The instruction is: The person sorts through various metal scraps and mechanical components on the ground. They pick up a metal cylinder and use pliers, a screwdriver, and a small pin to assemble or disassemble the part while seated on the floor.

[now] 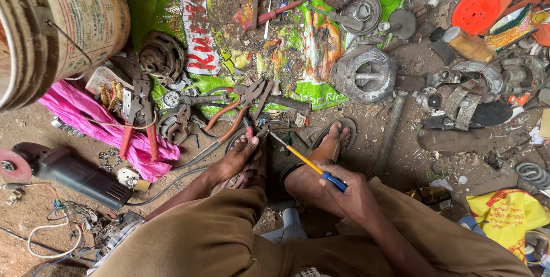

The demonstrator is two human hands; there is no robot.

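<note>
— Head view: what was the right hand (352, 194) doing?
— Fist wrapped around a screwdriver (306, 162), its yellow shaft and blue grip angled toward ten o'clock.
— And its tip?
— Beside the sandal (329, 139); left hand hidden.

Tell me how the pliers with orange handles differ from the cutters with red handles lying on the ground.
The orange-handled pliers are slim, with curved handles spread wide, and lie on the printed green sack. The red-handled cutters are bulkier, with a broad grey metal head and straighter handles closer together, and lie partly on the pink cloth. Both are two-handled hand tools, dirty, with neither hand touching them; the right hand holds a yellow-shafted screwdriver.
</note>
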